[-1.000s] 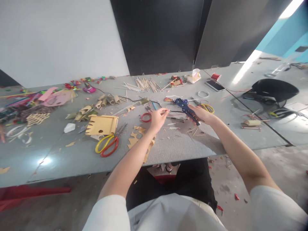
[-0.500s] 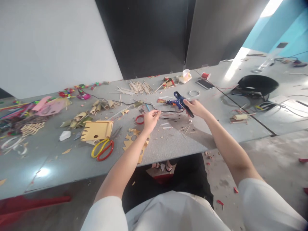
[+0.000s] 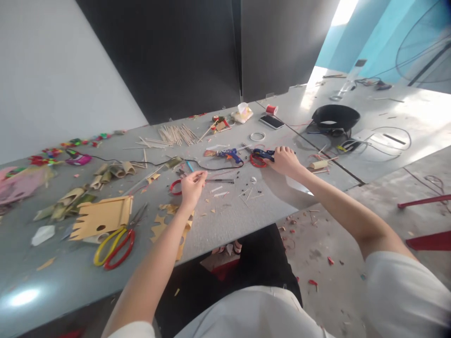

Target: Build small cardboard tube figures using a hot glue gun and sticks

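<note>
My right hand (image 3: 284,162) is closed over the dark blue wire strippers (image 3: 262,154), which lie low at the table surface beside a red ring-shaped coil (image 3: 258,162). My left hand (image 3: 193,188) is pinched, thumb against fingertips, above the table; whatever is between them is too small to make out. A thin dark screwdriver (image 3: 221,180) lies just right of it. Red-handled pliers (image 3: 176,187) are partly hidden behind the left hand. A blue glue gun (image 3: 229,155) with an orange tip lies between my hands, its black cord running left.
Scissors (image 3: 118,244), a notched yellow board (image 3: 102,216) and cut bamboo pieces (image 3: 70,202) are at left. Thin sticks (image 3: 178,134), a tissue pack (image 3: 242,113), a phone (image 3: 272,122) and a red spool (image 3: 271,110) stand farther back. A black round object (image 3: 334,117) sits at right.
My right hand has brought the wire strippers down and right, from raised and tilted above the glue gun to lying flat near the red coil. The view has turned right; my left hand stays pinched.
</note>
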{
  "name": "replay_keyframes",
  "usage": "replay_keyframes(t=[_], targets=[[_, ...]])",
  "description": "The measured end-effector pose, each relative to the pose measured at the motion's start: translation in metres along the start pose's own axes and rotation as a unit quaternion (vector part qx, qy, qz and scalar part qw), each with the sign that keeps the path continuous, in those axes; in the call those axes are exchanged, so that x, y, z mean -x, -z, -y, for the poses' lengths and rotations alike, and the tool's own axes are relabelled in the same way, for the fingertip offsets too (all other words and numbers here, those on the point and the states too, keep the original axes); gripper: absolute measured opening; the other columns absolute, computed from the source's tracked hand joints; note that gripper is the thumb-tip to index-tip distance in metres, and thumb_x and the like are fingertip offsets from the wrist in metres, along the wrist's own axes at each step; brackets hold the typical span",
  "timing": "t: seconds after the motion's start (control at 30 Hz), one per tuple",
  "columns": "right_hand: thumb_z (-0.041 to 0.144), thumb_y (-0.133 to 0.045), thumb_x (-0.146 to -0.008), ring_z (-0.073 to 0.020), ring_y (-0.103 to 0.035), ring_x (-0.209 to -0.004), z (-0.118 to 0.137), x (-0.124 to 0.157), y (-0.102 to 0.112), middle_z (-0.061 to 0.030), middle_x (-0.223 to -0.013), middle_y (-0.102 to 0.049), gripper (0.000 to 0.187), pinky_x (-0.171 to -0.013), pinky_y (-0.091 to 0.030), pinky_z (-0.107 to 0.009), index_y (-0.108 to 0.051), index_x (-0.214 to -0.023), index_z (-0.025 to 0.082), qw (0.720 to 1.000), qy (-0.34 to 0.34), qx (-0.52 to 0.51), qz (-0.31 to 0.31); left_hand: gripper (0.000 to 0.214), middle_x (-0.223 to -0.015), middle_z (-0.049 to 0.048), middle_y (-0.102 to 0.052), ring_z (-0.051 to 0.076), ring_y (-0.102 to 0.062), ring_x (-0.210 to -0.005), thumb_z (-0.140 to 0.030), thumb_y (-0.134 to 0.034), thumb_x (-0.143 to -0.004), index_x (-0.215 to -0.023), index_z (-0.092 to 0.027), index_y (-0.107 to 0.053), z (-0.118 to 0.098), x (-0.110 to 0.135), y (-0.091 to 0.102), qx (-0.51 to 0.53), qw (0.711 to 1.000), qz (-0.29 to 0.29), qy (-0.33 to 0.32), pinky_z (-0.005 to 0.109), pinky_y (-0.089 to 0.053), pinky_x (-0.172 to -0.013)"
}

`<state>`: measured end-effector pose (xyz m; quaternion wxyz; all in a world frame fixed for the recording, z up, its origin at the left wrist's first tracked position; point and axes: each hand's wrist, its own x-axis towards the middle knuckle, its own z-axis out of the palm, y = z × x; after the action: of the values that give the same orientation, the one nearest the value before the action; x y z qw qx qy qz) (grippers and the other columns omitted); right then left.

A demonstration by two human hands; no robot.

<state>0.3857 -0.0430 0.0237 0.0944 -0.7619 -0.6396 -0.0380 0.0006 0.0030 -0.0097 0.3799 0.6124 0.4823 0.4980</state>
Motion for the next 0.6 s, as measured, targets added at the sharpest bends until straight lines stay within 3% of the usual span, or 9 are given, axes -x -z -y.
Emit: replay_keyframes(t=[0.13,0.27,0.33,0.43,0.5,0.6], targets=[[0.066,-0.051,-0.105,-0.0456,-0.056,-0.128,-0.018,0.007,-0.013,-0.0335,-0.131,-0.063,0.071,-0.11,-0.045,-0.055,-0.061,-0.131,0.001,1.0,0.026,0.003,-0.015,0.04,-0.059,-0.0019,-0.059,0.012,-0.052,-0.055,-0.055,-0.08,-0.084,-0.094,-0.017,-0.077,0.006,0.0,0.0,0.006,1.0,-0.008,0.003,0.023,-0.039,-0.055],[0.061,-0.05,-0.108,-0.0389,-0.054,-0.134,-0.056,-0.012,-0.007,-0.0272,-0.143,-0.062,0.066,-0.113,-0.042,-0.046,-0.058,-0.147,0.009,0.997,0.04,-0.049,-0.05,0.042,-0.06,-0.0022,-0.059,0.011,-0.052,-0.054,-0.057,-0.081,-0.084,-0.096,-0.017,-0.077,0.008,0.001,0.002,0.006,1.0,-0.011,0.01,0.022,-0.039,-0.054],[0.052,-0.055,-0.109,-0.031,-0.06,-0.125,-0.091,-0.031,0.002,-0.0248,-0.139,-0.067,0.053,-0.104,-0.043,-0.037,-0.066,-0.141,0.011,0.995,-0.055,-0.071,-0.052,0.042,-0.059,-0.0026,-0.058,0.011,-0.051,-0.054,-0.057,-0.081,-0.084,-0.096,-0.016,-0.077,0.008,0.002,0.001,0.008,1.0,-0.011,0.014,0.022,-0.038,-0.054],[0.025,-0.047,-0.11,-0.0271,-0.067,-0.107,-0.152,-0.058,0.016,-0.0319,-0.122,-0.072,0.04,-0.089,-0.041,-0.038,-0.075,-0.126,0.001,0.982,-0.169,-0.048,-0.065,0.044,-0.059,-0.0031,-0.057,0.011,-0.051,-0.054,-0.057,-0.082,-0.084,-0.096,-0.016,-0.077,0.006,0.003,0.0,0.013,1.0,-0.01,0.014,0.022,-0.039,-0.054],[0.011,-0.048,-0.106,-0.0246,-0.068,-0.103,-0.189,-0.07,0.019,-0.0339,-0.118,-0.073,0.036,-0.084,-0.039,-0.039,-0.078,-0.123,-0.002,0.971,-0.226,-0.027,-0.07,0.045,-0.059,-0.0031,-0.056,0.011,-0.051,-0.055,-0.059,-0.082,-0.084,-0.095,-0.015,-0.077,0.006,0.003,-0.001,0.014,1.0,-0.012,0.017,0.022,-0.039,-0.054],[0.009,-0.055,-0.103,-0.0196,-0.066,-0.088,-0.231,-0.081,0.012,-0.0308,-0.116,-0.076,0.036,-0.077,-0.04,-0.037,-0.078,-0.129,0.0,0.958,-0.275,0.012,-0.076,0.047,-0.059,-0.0029,-0.056,0.011,-0.052,-0.055,-0.061,-0.082,-0.083,-0.096,-0.015,-0.077,0.006,0.003,-0.001,0.021,0.999,-0.014,0.025,0.023,-0.04,-0.054]])
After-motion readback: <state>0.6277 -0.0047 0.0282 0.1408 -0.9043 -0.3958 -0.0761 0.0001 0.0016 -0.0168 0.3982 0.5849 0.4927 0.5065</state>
